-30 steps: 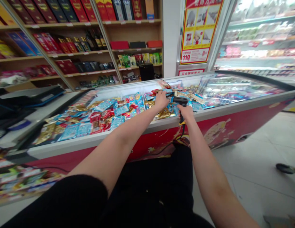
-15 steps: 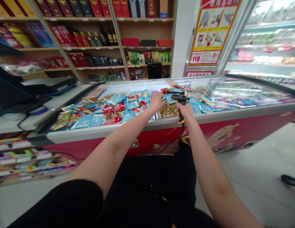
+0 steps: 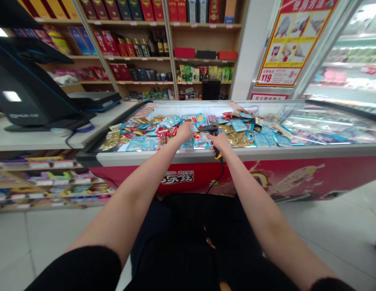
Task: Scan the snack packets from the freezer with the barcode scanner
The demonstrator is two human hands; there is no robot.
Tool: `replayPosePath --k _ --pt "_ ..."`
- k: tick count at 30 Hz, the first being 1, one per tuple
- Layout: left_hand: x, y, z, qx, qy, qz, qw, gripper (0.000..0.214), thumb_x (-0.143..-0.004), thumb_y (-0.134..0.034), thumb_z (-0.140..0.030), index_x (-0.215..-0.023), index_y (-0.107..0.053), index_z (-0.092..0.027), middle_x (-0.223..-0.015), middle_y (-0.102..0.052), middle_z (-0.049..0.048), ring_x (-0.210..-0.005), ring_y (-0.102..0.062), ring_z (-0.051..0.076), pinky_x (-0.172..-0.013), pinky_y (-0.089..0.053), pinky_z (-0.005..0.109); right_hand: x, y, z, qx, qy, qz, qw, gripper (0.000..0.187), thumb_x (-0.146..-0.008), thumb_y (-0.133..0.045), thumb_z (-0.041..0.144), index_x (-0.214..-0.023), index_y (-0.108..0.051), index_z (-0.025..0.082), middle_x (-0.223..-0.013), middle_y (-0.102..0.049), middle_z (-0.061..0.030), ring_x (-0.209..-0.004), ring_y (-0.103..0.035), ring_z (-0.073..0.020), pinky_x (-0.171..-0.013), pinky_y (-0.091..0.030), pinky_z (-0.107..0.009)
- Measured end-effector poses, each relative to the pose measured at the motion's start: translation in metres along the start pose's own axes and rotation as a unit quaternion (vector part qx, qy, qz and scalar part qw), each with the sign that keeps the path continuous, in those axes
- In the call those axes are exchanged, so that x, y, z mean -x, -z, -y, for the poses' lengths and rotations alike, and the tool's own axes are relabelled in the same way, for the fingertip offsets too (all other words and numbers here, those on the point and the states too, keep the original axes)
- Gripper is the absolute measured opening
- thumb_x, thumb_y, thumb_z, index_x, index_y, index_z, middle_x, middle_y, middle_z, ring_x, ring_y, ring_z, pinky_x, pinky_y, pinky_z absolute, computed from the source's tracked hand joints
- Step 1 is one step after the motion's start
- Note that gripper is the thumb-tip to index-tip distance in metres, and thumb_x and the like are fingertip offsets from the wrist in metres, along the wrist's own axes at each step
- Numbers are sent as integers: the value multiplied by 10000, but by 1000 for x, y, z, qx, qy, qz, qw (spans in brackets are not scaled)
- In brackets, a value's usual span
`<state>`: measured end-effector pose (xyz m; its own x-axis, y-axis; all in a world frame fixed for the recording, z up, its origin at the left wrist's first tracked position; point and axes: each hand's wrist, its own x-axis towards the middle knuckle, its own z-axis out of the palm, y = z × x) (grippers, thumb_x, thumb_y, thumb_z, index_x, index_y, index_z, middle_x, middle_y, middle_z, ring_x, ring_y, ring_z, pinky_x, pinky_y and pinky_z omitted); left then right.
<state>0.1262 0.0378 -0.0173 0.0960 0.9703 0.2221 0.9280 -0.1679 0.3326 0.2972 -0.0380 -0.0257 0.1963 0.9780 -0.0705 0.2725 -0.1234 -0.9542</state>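
A chest freezer (image 3: pixel 236 158) with a red front and white rim lies before me, heaped with flat foil snack packets (image 3: pixel 145 137) in blue, gold and red. My left hand (image 3: pixel 185 131) reaches over the rim and rests among blue packets; whether it grips one cannot be seen. My right hand (image 3: pixel 220 141) is shut around the yellow-and-black handle of a corded handheld barcode scanner (image 3: pixel 211 129), its head pointing down over the packets. The scanner's black cord (image 3: pixel 216 180) hangs down past the freezer front.
A black till screen (image 3: pixel 30 89) stands on a white counter (image 3: pixel 39 139) at left. Wooden shelves of boxed goods and bottles (image 3: pixel 139 58) rise behind the freezer. A glass-fronted chiller (image 3: pixel 345 68) and a red-and-yellow poster (image 3: pixel 294 44) stand at right, above a tiled floor (image 3: pixel 327 226).
My view has swung and levelled, bringing the till into sight at left. Both hands stay over the packets, closer together, with the scanner still held in my right hand.
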Motion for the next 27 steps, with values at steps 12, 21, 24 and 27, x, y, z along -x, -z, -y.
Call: replayPosePath --k 12,21,24,27 --pt "0 12 44 -17 -62 76 995 671 -451 -993 -515 -1018 -812 -205 -1081 -785 156 -1301 -636 396 -1158 -462 424 8 -40 6 22 18 30 999 211 -879 -759 256 -740 -628 166 -533 -570 12 -385 -498 -115 -399 -409 -218" --pt "17 20 27 15 -25 57 998 795 -534 -946 -206 -1277 -661 -208 -1259 -751 147 -1268 -656 377 -1098 -491 391 15 -28 17 32 26 12 999 245 -921 -718 257 -717 -609 175 -497 -546 15 -383 -492 -116 -387 -415 -210" --pt "15 22 22 55 0 29 998 736 -617 -872 -141 -1311 -630 -187 -1246 -753 137 -1187 -693 338 -1024 -523 358 15 -25 19 22 32 12 999 256 -917 -717 252 -701 -600 177 -509 -553 13 -385 -497 -116 -390 -413 -211" --pt "8 21 24 119 25 -12 993 588 -634 -854 -139 -1193 -671 -151 -1162 -768 133 -1146 -702 333 -1000 -533 359 15 -24 19 21 35 13 999 244 -895 -740 249 -705 -608 175 -515 -565 11 -387 -502 -115 -398 -415 -213"
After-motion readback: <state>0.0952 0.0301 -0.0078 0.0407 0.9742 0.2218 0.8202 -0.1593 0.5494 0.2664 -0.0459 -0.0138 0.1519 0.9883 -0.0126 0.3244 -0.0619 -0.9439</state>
